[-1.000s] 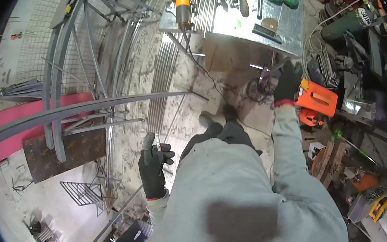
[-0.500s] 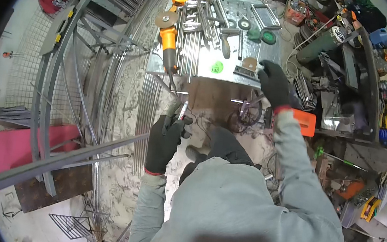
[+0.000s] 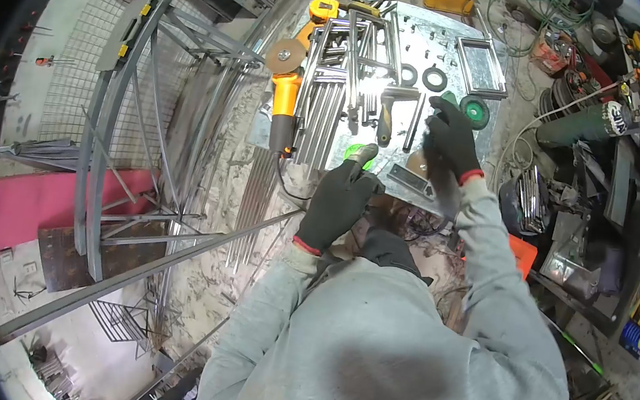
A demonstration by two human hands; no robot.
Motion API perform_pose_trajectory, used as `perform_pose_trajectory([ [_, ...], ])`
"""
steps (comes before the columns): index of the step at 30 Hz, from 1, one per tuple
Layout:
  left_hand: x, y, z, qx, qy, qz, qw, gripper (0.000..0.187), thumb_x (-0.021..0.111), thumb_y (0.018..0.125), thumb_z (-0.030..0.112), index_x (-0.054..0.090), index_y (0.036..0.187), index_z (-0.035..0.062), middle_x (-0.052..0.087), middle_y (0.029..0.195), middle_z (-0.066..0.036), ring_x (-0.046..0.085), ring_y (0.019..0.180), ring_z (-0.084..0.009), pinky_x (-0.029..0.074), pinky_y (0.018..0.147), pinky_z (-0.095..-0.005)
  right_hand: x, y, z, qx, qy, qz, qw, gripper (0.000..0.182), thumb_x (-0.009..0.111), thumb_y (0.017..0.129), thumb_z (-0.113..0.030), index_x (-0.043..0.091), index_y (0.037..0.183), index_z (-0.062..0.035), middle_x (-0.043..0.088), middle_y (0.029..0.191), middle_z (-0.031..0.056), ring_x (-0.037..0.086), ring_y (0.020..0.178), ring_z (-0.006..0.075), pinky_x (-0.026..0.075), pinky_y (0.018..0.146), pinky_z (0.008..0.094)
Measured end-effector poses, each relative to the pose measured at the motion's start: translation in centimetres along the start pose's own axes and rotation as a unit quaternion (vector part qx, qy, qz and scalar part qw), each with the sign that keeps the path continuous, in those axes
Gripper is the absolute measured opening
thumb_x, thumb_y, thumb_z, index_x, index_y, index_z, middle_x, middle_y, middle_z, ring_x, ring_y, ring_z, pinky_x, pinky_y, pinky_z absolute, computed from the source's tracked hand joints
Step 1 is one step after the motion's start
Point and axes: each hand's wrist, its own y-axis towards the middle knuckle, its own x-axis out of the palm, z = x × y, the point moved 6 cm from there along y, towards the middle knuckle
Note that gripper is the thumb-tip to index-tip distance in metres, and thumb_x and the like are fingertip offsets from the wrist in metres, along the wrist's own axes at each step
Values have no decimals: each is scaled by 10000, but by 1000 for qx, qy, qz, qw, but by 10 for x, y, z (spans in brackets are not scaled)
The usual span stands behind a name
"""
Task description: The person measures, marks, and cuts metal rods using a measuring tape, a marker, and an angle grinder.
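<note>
My left hand, in a black glove, is at the front edge of the metal table, its fingers beside a green round label. Those fingers are bent together; what they hold is too hidden to name. My right hand, also gloved, hovers over the table's right side with fingers apart, near a green disc. A flat dark-faced tool lies between my hands. Behind them are a dark-handled tool and a slim dark bar.
An orange angle grinder lies at the table's left beside metal tubes. A rectangular metal frame is at the back right. Steel framework stands left; a green cylinder and cluttered shelving are at the right.
My left hand has moved up and right to the table's front edge; the white pen-like item it held is no longer clearly visible. My right hand stays over the right side. The view has shifted.
</note>
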Motion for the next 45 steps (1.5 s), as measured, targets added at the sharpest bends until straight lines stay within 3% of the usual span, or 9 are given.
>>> perform_pose_trajectory([
  [3,26,22,3,1,4,-16,1000,539,600,1034,204,565,1538,15,746,951,-88,631,727,-122,526,673,-293,12,-25,21,94,568,-116,809,394,613,1035,-172,605,1417,-75,609,1010,41,613,928,172,540,851,321],
  [7,44,42,4,-9,36,-27,999,509,612,1024,215,610,1496,23,713,936,-149,661,787,-212,518,722,-361,11,-52,14,96,632,-82,764,451,639,1056,-219,527,1470,-78,600,1116,37,605,973,176,530,875,330],
  [20,63,67,20,51,53,-14,997,547,596,1020,170,577,1549,33,716,850,-13,558,694,-41,464,612,-250,-16,-53,-30,66,380,-94,918,375,656,1049,-194,628,1378,-16,676,1150,50,687,977,135,574,879,297],
  [27,87,64,16,197,265,91,939,469,662,988,209,671,1446,106,702,857,-215,705,782,-376,556,728,-465,-2,-66,27,152,350,11,924,233,677,1045,-237,712,1137,-26,715,996,39,710,908,145,580,791,299],
  [28,96,67,7,191,292,51,936,458,680,978,234,681,1419,109,713,877,-219,707,819,-403,562,751,-488,-24,-63,14,-84,8,31,996,239,670,1054,-260,707,1111,-31,708,944,40,705,844,140,570,718,298],
  [29,101,72,4,181,321,18,930,449,697,968,259,692,1392,113,724,896,-223,709,856,-431,567,774,-512,-21,-69,-2,-314,-327,49,890,252,664,1063,-283,702,1085,-35,702,893,42,701,780,134,559,645,296],
  [35,-19,94,32,185,424,313,830,422,801,878,440,647,973,59,658,975,-192,680,904,-400,536,775,-516,-26,-38,29,207,220,16,953,279,648,1046,-282,689,1153,-27,685,818,65,666,691,164,540,640,319],
  [37,-86,95,20,104,535,418,726,384,793,876,420,648,969,76,664,962,-179,666,876,-387,529,760,-512,-30,-18,19,-98,-78,22,992,340,638,1026,-248,670,1266,-10,691,814,109,660,661,178,539,630,360],
  [45,-158,91,-84,-121,388,329,852,509,831,819,388,651,1146,42,749,1072,-244,729,1046,-447,570,905,-542,-38,-54,40,42,-35,56,997,516,620,1005,-211,606,1448,52,741,1154,176,688,933,159,551,820,330],
])
